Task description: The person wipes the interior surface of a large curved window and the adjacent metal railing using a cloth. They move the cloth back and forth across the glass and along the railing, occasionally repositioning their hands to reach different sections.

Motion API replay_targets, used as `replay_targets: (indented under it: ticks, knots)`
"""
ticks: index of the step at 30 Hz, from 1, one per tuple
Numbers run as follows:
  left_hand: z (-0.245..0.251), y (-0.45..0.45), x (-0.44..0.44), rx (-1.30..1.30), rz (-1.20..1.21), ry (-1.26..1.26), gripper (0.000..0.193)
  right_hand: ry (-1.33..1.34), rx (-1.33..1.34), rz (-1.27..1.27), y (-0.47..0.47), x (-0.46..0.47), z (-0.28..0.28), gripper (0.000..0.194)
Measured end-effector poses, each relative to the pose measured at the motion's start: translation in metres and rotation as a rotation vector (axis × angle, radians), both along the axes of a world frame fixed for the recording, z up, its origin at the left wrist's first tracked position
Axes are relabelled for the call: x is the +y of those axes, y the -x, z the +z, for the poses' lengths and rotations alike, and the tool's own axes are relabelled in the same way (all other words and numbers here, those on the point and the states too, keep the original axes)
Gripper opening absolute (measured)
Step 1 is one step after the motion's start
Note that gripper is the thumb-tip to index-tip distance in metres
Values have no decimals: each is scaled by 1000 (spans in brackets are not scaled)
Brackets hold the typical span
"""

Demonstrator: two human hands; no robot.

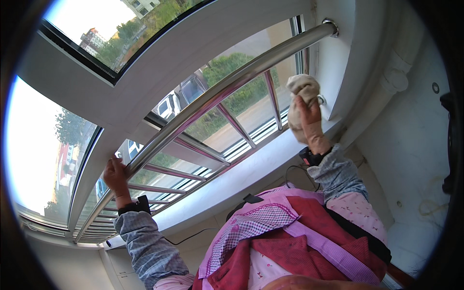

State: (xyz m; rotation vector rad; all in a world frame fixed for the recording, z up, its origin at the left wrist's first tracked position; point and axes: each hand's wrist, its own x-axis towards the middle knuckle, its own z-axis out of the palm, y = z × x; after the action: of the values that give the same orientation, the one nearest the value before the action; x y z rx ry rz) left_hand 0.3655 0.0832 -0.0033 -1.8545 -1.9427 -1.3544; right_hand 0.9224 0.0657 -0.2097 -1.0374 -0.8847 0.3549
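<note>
My right hand (pixel 311 117) grips a crumpled beige cloth (pixel 303 87), raised near the right end of a metal railing, close to the window's side wall. Part of the cloth hangs down beside the palm. At the left, my left hand (pixel 116 175) is on the thick top rail of the stainless steel railing (pixel 214 96), with its fingers bent around the tube; the far side of the grip is hidden. Thin steel bars run from the top rail down to a lower rail, in front of the window glass.
A white window sill (pixel 239 175) runs below the railing. White window frames (pixel 119 105) stand behind it, with parked cars and greenery outside. A white pipe (pixel 377 105) runs along the right wall. A black cable (pixel 192 233) lies by the floor.
</note>
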Motion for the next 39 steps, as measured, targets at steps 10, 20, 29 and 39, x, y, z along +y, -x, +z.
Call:
replay_targets:
  ticks: [10,20,29,39]
  knots:
    - [15,-92,-4,77,63,172,42,-133,-549,-390,-5,125,1,28]
    - [12,-90,-2,104,66,120,41,-170,-747,-439,-39,168,46,48]
    - [9,-85,-2,141,29,76,40,-98,-712,-455,-39,140,32,33]
    - [-1,-72,4,227,87,68,38,-127,-1004,-239,-28,116,29,53]
